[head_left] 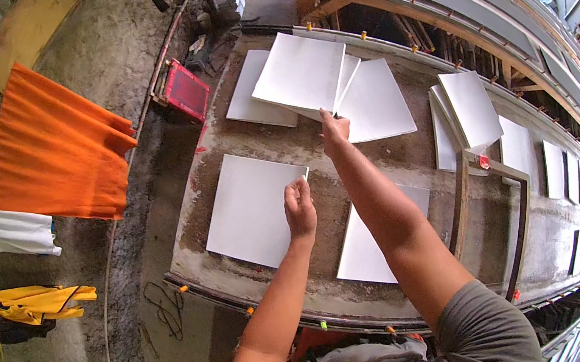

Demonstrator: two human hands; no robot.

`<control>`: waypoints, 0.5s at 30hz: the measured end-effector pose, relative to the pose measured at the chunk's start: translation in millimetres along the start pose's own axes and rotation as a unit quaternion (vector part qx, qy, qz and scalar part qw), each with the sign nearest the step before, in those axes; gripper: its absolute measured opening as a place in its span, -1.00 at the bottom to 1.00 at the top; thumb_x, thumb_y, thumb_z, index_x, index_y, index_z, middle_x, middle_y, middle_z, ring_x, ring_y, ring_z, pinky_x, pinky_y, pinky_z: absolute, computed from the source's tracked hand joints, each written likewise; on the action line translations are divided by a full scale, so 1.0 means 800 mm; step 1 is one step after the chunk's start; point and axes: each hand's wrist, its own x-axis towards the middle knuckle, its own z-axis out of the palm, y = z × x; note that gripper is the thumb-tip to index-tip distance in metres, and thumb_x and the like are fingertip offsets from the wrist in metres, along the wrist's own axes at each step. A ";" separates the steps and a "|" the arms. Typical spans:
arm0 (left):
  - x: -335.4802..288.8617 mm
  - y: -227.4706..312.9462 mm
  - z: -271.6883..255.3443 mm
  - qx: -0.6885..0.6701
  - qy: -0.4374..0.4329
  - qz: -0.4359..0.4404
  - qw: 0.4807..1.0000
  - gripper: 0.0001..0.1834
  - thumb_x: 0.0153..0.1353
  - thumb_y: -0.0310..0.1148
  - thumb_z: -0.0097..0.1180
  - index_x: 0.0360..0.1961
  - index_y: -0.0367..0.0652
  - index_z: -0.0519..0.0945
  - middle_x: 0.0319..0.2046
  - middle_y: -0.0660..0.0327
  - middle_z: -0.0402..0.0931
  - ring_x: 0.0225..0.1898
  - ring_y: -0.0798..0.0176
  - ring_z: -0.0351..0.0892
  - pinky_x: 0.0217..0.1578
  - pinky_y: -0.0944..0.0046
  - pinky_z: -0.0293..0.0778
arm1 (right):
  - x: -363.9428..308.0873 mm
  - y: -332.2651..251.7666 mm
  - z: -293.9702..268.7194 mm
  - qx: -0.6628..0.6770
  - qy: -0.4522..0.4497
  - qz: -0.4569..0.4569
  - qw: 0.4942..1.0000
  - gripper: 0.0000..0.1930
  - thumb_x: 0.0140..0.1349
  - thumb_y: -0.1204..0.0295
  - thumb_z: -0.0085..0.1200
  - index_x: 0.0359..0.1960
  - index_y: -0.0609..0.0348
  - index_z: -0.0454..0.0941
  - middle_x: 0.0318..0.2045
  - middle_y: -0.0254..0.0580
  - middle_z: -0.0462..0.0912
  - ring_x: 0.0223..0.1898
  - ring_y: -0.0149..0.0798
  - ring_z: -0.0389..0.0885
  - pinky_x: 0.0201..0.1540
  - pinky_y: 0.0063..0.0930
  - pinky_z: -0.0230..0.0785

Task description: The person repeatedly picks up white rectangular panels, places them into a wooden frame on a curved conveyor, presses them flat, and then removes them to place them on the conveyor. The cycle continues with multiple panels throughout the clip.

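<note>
My right hand (335, 131) is closed on the near corner of several fanned white sheets (301, 70), held above the far part of the table. Beneath and beside them, another white sheet (378, 101) lies flat and a further one (256, 91) shows at the left, partly covered. My left hand (300, 210) is at the right edge of a square white sheet (248, 207) lying on the table, its fingers loosely bent and apart. Under my right forearm lies one more white sheet (366, 249), partly hidden by the arm.
The long stained table (196, 262) runs off to the right, with rows of white sheets (554, 167) along it. A wooden frame (460, 202) stands on it, white sheets (470, 109) at its top. A red-meshed screen (187, 91) sits beyond the left end. Orange cloth (55, 155) hangs at left.
</note>
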 end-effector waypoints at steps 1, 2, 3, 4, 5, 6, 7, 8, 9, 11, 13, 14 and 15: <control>-0.016 -0.002 0.005 -0.016 -0.003 -0.011 1.000 -0.54 0.47 0.11 0.07 -0.05 -0.10 0.52 -0.33 0.41 0.45 -0.39 0.50 0.38 -0.38 0.42 0.38 | 0.014 0.007 -0.008 -0.014 0.028 0.007 0.999 -0.30 0.22 0.05 0.38 0.12 0.45 0.45 -0.03 0.16 0.60 -0.21 0.00 0.64 -0.33 -0.11 0.64; -0.029 -0.004 0.010 -0.033 -0.007 -0.022 0.999 -0.55 0.47 0.11 0.07 -0.07 -0.10 0.52 -0.35 0.42 0.45 -0.39 0.50 0.38 -0.39 0.43 0.37 | 0.025 0.016 -0.017 -0.028 0.056 0.014 0.998 -0.36 0.21 0.04 0.38 0.00 0.46 0.56 -0.10 0.14 0.63 -0.28 -0.01 0.64 -0.34 -0.11 0.63; 0.048 0.038 -0.035 0.003 -0.022 0.019 1.000 -0.56 0.48 0.10 0.07 -0.09 -0.10 0.53 -0.35 0.42 0.45 -0.39 0.51 0.38 -0.39 0.44 0.36 | 0.016 -0.040 0.067 0.054 0.039 0.019 0.998 -0.38 0.22 0.04 0.37 -0.04 0.47 0.57 -0.16 0.12 0.63 -0.31 -0.02 0.63 -0.35 -0.14 0.61; 0.037 0.025 -0.046 -0.001 0.002 -0.003 1.000 -0.56 0.48 0.10 0.07 -0.10 -0.10 0.53 -0.35 0.42 0.45 -0.39 0.51 0.39 -0.39 0.44 0.36 | -0.010 -0.040 0.067 0.054 0.016 0.035 0.998 -0.40 0.22 0.04 0.37 -0.09 0.48 0.58 -0.21 0.09 0.64 -0.34 -0.04 0.62 -0.37 -0.16 0.59; 0.026 0.015 -0.039 -0.011 0.007 -0.023 1.000 -0.57 0.48 0.09 0.07 -0.11 -0.10 0.54 -0.36 0.42 0.45 -0.39 0.52 0.39 -0.39 0.45 0.35 | -0.019 -0.045 0.050 0.058 0.009 0.042 0.997 -0.41 0.23 0.04 0.36 -0.13 0.49 0.60 -0.26 0.07 0.64 -0.36 -0.05 0.62 -0.38 -0.19 0.57; 0.018 0.012 -0.031 -0.014 0.005 -0.024 1.000 -0.58 0.49 0.09 0.07 -0.12 -0.10 0.54 -0.36 0.42 0.46 -0.40 0.52 0.39 -0.40 0.45 0.35 | -0.004 -0.046 0.038 -0.015 0.046 0.045 0.998 -0.43 0.25 0.03 0.33 -0.16 0.47 0.61 -0.35 0.00 0.63 -0.41 -0.12 0.58 -0.44 -0.19 0.47; 0.015 0.012 -0.030 -0.011 0.005 -0.022 1.000 -0.58 0.49 0.08 0.06 -0.12 -0.10 0.54 -0.36 0.41 0.47 -0.41 0.52 0.39 -0.40 0.45 0.35 | 0.009 -0.047 0.032 -0.024 0.029 0.018 0.999 -0.45 0.27 0.03 0.31 -0.18 0.44 0.62 -0.38 -0.03 0.62 -0.43 -0.14 0.56 -0.45 -0.18 0.44; 0.012 0.012 -0.028 -0.008 0.003 -0.019 1.000 -0.59 0.49 0.07 0.06 -0.13 -0.10 0.54 -0.35 0.41 0.47 -0.42 0.52 0.38 -0.41 0.45 0.35 | 0.021 -0.047 0.022 -0.033 0.013 -0.009 0.999 -0.47 0.28 0.03 0.29 -0.21 0.41 0.62 -0.41 -0.06 0.61 -0.44 -0.17 0.54 -0.45 -0.17 0.42; 0.010 0.015 -0.028 -0.013 -0.001 -0.031 0.999 -0.59 0.50 0.07 0.06 -0.13 -0.09 0.54 -0.35 0.40 0.48 -0.42 0.52 0.39 -0.41 0.45 0.35 | 0.025 -0.047 0.013 -0.042 -0.006 -0.036 0.998 -0.49 0.30 0.03 0.28 -0.23 0.38 0.63 -0.44 -0.09 0.60 -0.46 -0.20 0.52 -0.46 -0.16 0.39; 0.008 0.022 -0.025 -0.021 -0.013 -0.056 0.998 -0.60 0.50 0.06 0.05 -0.13 -0.08 0.55 -0.34 0.39 0.50 -0.43 0.51 0.39 -0.42 0.44 0.35 | 0.030 -0.041 -0.010 0.045 -0.036 -0.065 0.996 -0.58 0.37 0.06 0.20 -0.29 0.27 0.60 -0.49 -0.22 0.51 -0.50 -0.29 0.44 -0.46 -0.23 0.35; 0.013 0.024 -0.024 -0.062 -0.023 -0.062 0.996 -0.61 0.52 0.04 0.01 -0.08 -0.10 0.52 -0.33 0.36 0.52 -0.44 0.49 0.41 -0.40 0.45 0.37 | 0.004 -0.052 -0.044 0.081 -0.070 -0.070 0.992 -0.60 0.40 0.08 0.16 -0.31 0.24 0.58 -0.52 -0.28 0.47 -0.50 -0.32 0.43 -0.48 -0.28 0.33; 0.012 0.034 -0.023 -0.086 -0.019 -0.065 0.994 -0.60 0.53 0.04 0.00 -0.07 -0.10 0.51 -0.32 0.34 0.53 -0.43 0.48 0.43 -0.40 0.45 0.38 | -0.045 -0.075 -0.067 0.048 -0.075 -0.062 0.994 -0.60 0.43 0.08 0.12 -0.32 0.23 0.55 -0.52 -0.30 0.45 -0.51 -0.37 0.43 -0.53 -0.36 0.28; 0.003 0.046 -0.011 -0.109 -0.033 -0.075 0.991 -0.59 0.54 0.05 -0.02 -0.06 -0.11 0.50 -0.31 0.33 0.54 -0.43 0.47 0.45 -0.39 0.45 0.39 | -0.054 -0.061 -0.110 0.039 -0.082 -0.087 0.992 -0.60 0.44 0.08 0.11 -0.33 0.23 0.54 -0.52 -0.30 0.46 -0.52 -0.38 0.43 -0.53 -0.38 0.28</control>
